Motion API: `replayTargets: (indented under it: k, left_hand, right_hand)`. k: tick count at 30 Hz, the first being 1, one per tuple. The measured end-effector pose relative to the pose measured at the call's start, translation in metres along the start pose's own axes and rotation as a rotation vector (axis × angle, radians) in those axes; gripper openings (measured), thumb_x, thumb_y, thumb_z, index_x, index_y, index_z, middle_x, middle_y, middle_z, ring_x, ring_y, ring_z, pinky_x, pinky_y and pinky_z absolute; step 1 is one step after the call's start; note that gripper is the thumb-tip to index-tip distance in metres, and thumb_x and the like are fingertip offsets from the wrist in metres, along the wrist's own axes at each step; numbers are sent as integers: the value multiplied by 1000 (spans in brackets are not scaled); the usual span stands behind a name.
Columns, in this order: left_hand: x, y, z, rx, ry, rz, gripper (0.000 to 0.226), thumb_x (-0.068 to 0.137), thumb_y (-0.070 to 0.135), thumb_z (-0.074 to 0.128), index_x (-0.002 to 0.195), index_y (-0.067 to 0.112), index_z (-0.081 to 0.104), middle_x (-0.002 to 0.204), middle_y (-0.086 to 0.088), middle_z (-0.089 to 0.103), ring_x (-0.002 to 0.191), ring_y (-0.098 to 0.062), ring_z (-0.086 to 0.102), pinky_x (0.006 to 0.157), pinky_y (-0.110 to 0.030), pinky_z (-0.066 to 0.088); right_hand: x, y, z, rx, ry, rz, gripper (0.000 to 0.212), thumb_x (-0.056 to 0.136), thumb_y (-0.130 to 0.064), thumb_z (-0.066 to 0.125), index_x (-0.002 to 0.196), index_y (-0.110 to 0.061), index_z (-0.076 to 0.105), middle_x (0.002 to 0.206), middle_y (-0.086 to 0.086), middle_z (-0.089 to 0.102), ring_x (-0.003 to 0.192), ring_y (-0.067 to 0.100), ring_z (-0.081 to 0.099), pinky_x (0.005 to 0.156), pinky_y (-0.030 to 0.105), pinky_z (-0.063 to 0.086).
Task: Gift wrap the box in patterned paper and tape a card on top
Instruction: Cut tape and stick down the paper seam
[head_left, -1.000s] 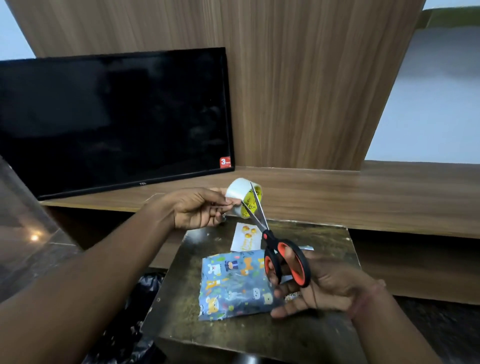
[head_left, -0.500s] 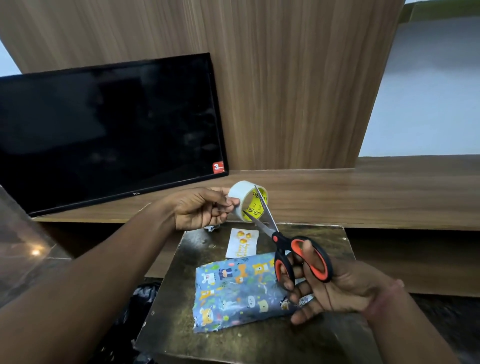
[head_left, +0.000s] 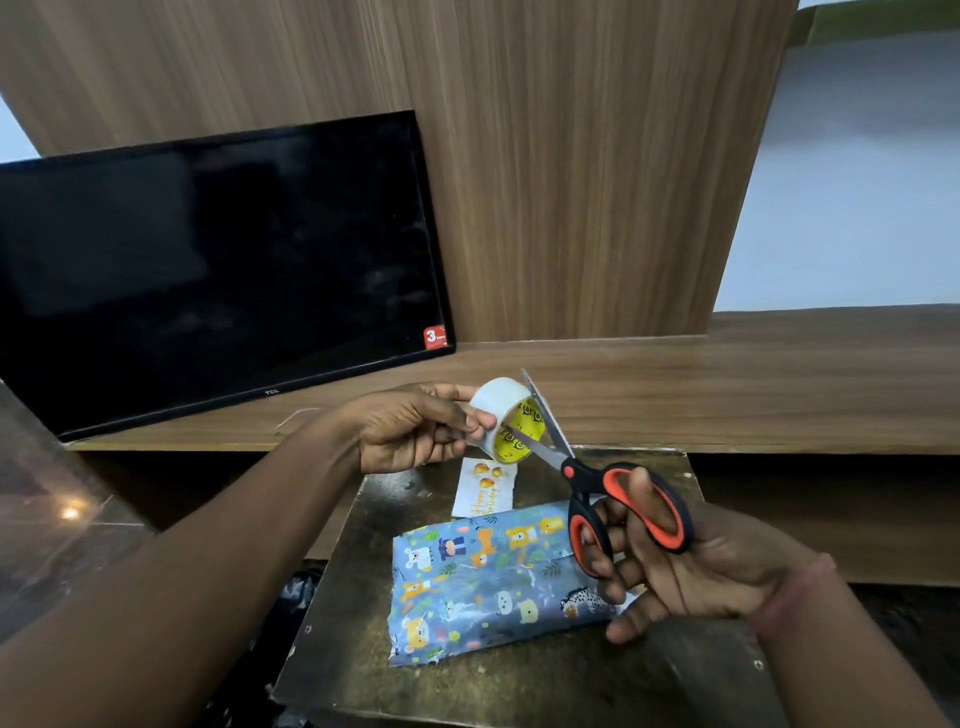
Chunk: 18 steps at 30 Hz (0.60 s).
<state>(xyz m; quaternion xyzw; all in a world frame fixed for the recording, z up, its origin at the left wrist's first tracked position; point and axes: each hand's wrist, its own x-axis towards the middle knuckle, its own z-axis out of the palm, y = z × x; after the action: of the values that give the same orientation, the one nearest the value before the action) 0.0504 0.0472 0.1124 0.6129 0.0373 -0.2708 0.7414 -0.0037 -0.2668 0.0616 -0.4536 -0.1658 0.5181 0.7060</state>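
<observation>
- Since a second ago the right hand (head_left: 691, 566) has carried the orange-and-black scissors (head_left: 597, 488) up and to the right, and the view has dipped so more of the wrapped box shows.
- By contrast, the left hand (head_left: 410, 431) has hardly shifted: it still pinches the roll of clear tape with a yellow printed core (head_left: 506, 418), raised above the far edge of the dark, worn metal counter (head_left: 519, 686).
- Right-hand fingers are threaded through the scissor loops and clenched on them; the blades stand apart, straddling the rim of the roll.
- Flat on the counter, under and just left of the right hand, lies the box wrapped in blue animal-patterned paper (head_left: 488, 582).
- Just beyond it lies the small white card with orange figures (head_left: 485, 488), touching or nearly touching its far edge, not yet on top.
- Judged step: wrapping looks done; a strip of tape is being cut for the card.
- Next move calls for closing the blades across the pulled-out tape, which is too clear to make out, then setting the card on the box.
</observation>
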Motion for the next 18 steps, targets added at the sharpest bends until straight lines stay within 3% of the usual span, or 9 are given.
replayTargets:
  k: [7,18]
  left_hand:
    - [3,-3,-2,-41,28,15,47,80,-6,65,126,2,64,98,-11,76,75,-13,74,66,-23,57]
    - [7,-13,9,-5,-34,-1,43,79,-5,67,121,4,66,96,-11,76,77,-14,74,68,-22,58]
  right_hand:
    - [-4,1,-7,6,-62,-11,74,79,-67,71,112,-4,53,95,14,52,81,24,58,85,52,55]
    - [3,2,-8,21,-23,-21,76,77,-69,72,110,-3,56,95,14,52,80,23,58,80,47,56]
